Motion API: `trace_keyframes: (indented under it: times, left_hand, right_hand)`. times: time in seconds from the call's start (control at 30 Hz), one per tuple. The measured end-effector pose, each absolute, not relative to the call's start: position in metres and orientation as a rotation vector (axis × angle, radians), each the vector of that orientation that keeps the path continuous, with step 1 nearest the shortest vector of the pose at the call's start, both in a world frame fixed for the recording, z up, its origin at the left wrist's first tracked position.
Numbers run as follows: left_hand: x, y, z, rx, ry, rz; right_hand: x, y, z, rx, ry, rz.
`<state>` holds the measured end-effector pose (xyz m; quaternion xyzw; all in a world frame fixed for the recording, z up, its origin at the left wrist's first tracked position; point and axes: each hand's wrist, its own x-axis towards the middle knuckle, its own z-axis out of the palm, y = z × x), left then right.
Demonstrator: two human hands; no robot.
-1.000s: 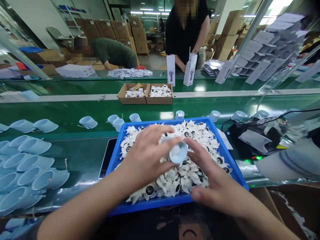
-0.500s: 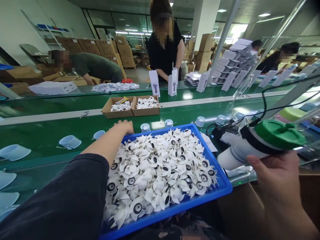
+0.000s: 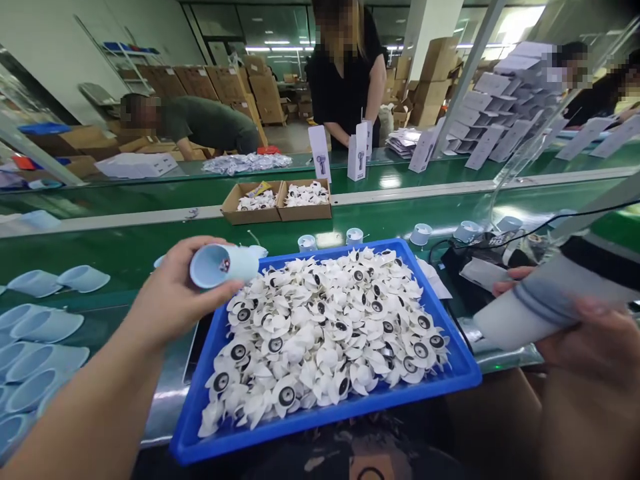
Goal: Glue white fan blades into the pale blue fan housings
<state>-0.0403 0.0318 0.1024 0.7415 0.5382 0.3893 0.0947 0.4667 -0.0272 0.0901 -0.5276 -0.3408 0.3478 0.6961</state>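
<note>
A pale blue cup-shaped plastic housing (image 3: 240, 263) is pinched in my left hand (image 3: 173, 287), its open end turned toward me and a small part showing inside. The hand is over the left rim of a blue tray (image 3: 453, 380), which is heaped with white fan impellers (image 3: 320, 333) that have dark round hubs. On the right, my right hand (image 3: 595, 333) is wrapped round a white cylindrical container (image 3: 530, 310) with a black band and a green top. It is tilted, with its narrower end pointing to the tray.
More pale blue housings (image 3: 47, 353) stand in rows at left, and several line the green conveyor (image 3: 200, 233). Two cardboard boxes (image 3: 305, 213) of small white parts lie beyond the tray. Black cables (image 3: 565, 217) hang at right. A co-worker (image 3: 345, 73) stands opposite behind white product boxes (image 3: 357, 157).
My left hand has drawn back from beyond the tray's far edge and now holds a blue housing. The white container in my right hand has shifted right. The whole view has also shifted somewhat.
</note>
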Motion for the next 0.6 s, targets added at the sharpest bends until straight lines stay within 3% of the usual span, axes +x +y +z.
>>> trace_keyframes:
  times: [0.17,0.37,0.43,0.6]
  left_hand:
    - [0.022,-0.037,0.094,2.238,1.327,0.984]
    - [0.107,-0.056,0.085,2.274,1.154,0.785]
    - [0.12,-0.054,0.087,2.261,1.08,0.826]
    - [0.131,-0.054,0.093,2.11,1.03,0.872]
  right_hand:
    - [0.433,-0.022,0.129,-1.036,-0.859,0.89]
    - [0.343,-0.011,0.159,-0.615,-1.121,1.326]
    - [0.322,-0.01,0.162,-0.555,-1.158,1.315]
    - [0.3,-0.017,0.167,-0.882,-1.36,1.067]
